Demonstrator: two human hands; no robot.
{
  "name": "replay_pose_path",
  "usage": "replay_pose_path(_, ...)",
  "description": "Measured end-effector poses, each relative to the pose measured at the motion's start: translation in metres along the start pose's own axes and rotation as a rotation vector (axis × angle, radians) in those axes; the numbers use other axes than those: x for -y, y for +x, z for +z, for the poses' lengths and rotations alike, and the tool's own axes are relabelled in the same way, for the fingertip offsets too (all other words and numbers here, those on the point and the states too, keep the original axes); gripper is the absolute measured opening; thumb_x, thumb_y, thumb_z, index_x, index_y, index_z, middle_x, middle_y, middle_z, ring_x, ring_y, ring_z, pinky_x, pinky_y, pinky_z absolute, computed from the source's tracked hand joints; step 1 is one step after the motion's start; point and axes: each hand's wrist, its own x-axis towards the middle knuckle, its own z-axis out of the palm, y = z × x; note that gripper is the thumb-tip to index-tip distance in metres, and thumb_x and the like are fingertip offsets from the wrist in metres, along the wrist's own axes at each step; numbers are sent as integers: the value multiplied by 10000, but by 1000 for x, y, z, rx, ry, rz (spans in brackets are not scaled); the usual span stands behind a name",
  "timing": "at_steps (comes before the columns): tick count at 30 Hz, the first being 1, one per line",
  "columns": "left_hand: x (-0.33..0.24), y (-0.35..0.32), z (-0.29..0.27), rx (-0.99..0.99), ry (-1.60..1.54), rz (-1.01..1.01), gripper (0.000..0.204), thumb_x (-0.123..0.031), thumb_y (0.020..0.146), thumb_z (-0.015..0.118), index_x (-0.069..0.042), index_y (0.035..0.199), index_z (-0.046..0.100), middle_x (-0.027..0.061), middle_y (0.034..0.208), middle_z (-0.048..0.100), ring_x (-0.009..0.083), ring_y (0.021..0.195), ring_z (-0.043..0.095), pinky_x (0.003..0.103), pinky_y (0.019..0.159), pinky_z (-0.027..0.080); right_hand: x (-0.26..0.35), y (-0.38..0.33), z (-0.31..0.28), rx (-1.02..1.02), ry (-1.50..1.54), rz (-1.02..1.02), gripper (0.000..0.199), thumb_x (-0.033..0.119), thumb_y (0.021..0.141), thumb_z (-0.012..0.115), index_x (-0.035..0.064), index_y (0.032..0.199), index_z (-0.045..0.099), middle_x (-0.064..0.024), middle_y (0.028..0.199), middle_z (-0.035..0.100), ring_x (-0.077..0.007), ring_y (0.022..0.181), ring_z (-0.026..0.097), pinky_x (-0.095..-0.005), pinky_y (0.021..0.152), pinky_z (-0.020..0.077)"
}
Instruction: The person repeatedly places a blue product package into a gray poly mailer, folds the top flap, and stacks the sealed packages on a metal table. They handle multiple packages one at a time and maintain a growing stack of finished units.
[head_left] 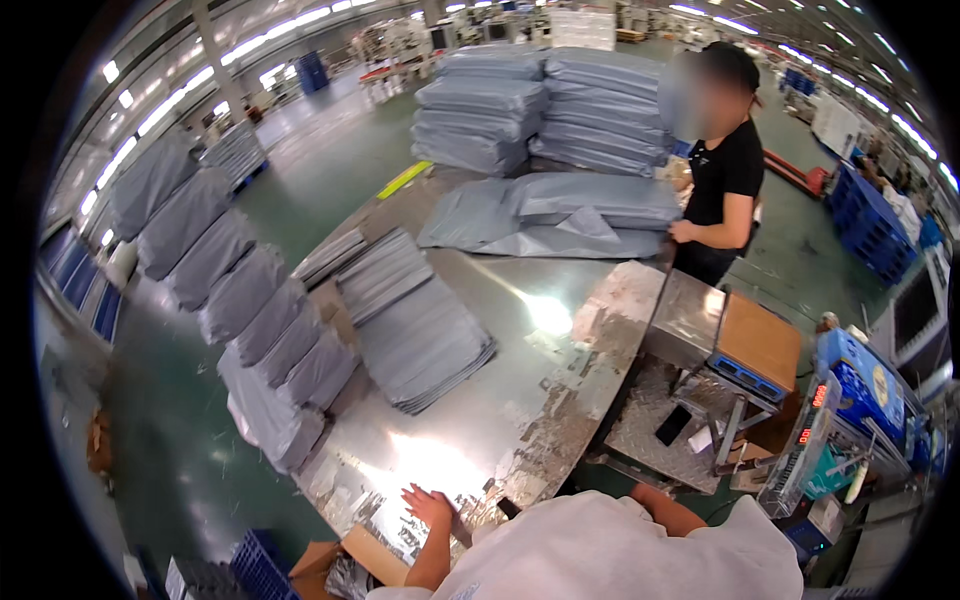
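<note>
My left hand (428, 505) lies on the near part of the worn metal table (480, 400), fingers spread and nothing in them. A small black object (509, 508) is to its right, by my shirt. Of my right arm (668, 510) only a stretch shows beside my light shirt; the hand itself is out of sight. Farther up the table is a stack of flat grey plastic bags (415, 330). Beyond it, a filled grey plastic package (595, 205) lies along the far edge, and a co-worker in a black top (725, 180) touches its right end.
Tall piles of grey packages stand at the left (235, 270) and behind the table (480, 110). To the right are a metal-framed machine with a brown top (757, 343), a phone (673, 425) on a lower plate, and blue pallets (868, 220). Cardboard (375, 555) sits below the left table edge.
</note>
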Motion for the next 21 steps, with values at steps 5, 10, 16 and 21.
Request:
replay_pose_path(5, -5, -1, 1, 1, 20, -6, 602, -245, 805, 405, -51, 1337, 201, 179, 1405, 99, 312, 1304, 84, 472, 1034, 106, -62, 16, 50, -322, 127, -316, 221, 231, 745, 514, 67, 827, 638, -161, 800, 598, -326, 764, 578, -413, 677, 461)
replay_pose_path(10, -5, 2, 11, -22, 103, -11, 575, -252, 830, 392, -64, 1338, 199, 175, 1410, 84, 320, 1303, 89, 505, 1009, 139, -29, 3, -37, -813, 121, 75, 232, 258, 760, 505, 55, 784, 614, -177, 732, 590, -336, 738, 578, -414, 665, 457)
replay_pose_path(16, -15, -3, 30, -625, 416, 227, 522, -336, 835, 382, -43, 1267, 365, 137, 1238, 432, 301, 1139, 405, 501, 874, 342, -88, -54, -195, -1815, 860, 464, 386, 199, 726, 599, -13, 1027, 483, -207, 954, 524, -364, 913, 492, -413, 807, 396)
replay_pose_path(21, -11, -14, 1, -376, 405, 157, 510, -334, 815, 374, -54, 1240, 404, 159, 1236, 431, 309, 1140, 399, 498, 858, 343, -70, -141, -330, -2023, 1115, 694, 602, 255, 684, 678, -33, 1137, 406, -233, 1095, 446, -364, 1046, 412, -402, 894, 350)
